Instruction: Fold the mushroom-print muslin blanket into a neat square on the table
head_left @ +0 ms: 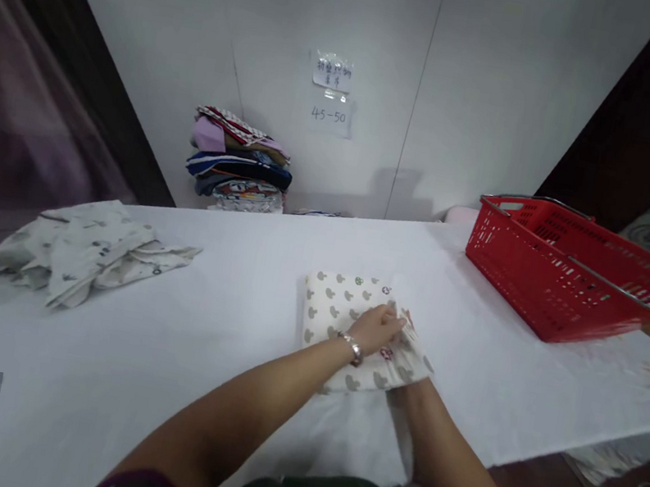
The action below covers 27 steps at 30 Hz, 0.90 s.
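A folded white cloth [335, 299] printed with grey mouse-head shapes and small coloured marks lies on the white table in front of me. My left hand [374, 328], a bracelet at its wrist, rests over the right half of this cloth with its fingers curled together on the fabric. From the near right side my right hand [416, 387] reaches under the same cloth. Fabric covers most of it, so its grip is hidden. The cloth's right part is slightly raised over that hand.
A crumpled white patterned cloth [93, 250] lies on the table [244, 280] at the left. Folded fabrics [242, 163] are stacked by the back wall. At the right stands a red plastic basket [521, 264] with metal handles. Paper signs [331, 95] hang on the wall.
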Each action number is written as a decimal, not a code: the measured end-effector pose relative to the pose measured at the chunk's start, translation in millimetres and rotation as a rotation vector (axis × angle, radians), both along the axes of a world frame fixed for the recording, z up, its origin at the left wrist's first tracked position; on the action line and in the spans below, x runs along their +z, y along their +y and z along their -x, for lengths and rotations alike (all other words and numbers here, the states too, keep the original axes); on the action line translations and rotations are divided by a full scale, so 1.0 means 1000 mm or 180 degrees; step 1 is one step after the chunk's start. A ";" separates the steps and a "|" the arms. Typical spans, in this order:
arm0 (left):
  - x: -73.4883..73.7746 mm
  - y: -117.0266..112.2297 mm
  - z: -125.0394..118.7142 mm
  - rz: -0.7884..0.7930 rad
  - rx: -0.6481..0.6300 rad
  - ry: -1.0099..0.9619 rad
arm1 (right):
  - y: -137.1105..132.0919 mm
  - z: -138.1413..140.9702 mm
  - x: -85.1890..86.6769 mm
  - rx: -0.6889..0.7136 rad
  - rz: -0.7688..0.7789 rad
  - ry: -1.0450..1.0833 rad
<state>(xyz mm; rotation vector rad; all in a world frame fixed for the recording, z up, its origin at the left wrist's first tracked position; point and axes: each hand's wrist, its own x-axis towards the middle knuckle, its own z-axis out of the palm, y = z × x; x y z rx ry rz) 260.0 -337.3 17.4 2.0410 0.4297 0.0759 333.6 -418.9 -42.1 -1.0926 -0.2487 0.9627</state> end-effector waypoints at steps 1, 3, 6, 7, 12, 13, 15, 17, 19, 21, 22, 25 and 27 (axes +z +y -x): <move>0.000 0.007 0.012 -0.0097 -0.0138 -0.0205 | -0.008 0.001 0.003 0.0137 -0.0036 0.0135; 0.000 0.023 0.041 -0.0607 -0.0154 -0.0493 | -0.022 0.002 0.011 0.0370 -0.0107 0.0300; -0.006 0.045 0.080 -0.1399 -0.0146 -0.0558 | -0.035 0.002 0.026 0.0618 0.0211 0.0216; -0.009 0.050 0.090 -0.1589 -0.0152 -0.0524 | -0.036 0.000 0.031 0.0667 0.0365 0.0085; -0.031 0.053 0.108 -0.1763 0.0010 -0.0347 | -0.031 -0.009 0.043 0.0484 0.0608 -0.0712; -0.035 0.053 0.108 -0.1676 0.0117 -0.0336 | -0.031 -0.011 0.042 0.0406 0.0684 -0.0776; -0.041 0.052 0.107 -0.1426 0.0409 -0.0346 | -0.032 -0.014 0.038 0.0234 0.0962 -0.0819; -0.047 0.053 0.106 -0.1084 0.0777 -0.0387 | -0.035 -0.017 0.032 0.0076 0.1386 -0.1058; -0.052 0.056 0.107 -0.0602 0.1192 -0.0391 | -0.039 -0.021 0.026 -0.0009 0.1881 -0.1700; -0.056 0.063 0.106 0.0015 0.1614 -0.0241 | -0.042 -0.025 0.020 0.0012 0.2341 -0.2489; -0.057 0.068 0.106 0.0319 0.1800 -0.0130 | -0.044 -0.026 0.016 0.0028 0.2519 -0.2796; -0.055 0.083 0.101 0.1005 0.2133 0.0205 | -0.045 -0.028 0.008 0.0056 0.2772 -0.3132; -0.051 0.090 0.097 0.1349 0.2060 0.0344 | -0.044 -0.027 0.005 0.0056 0.2769 -0.2972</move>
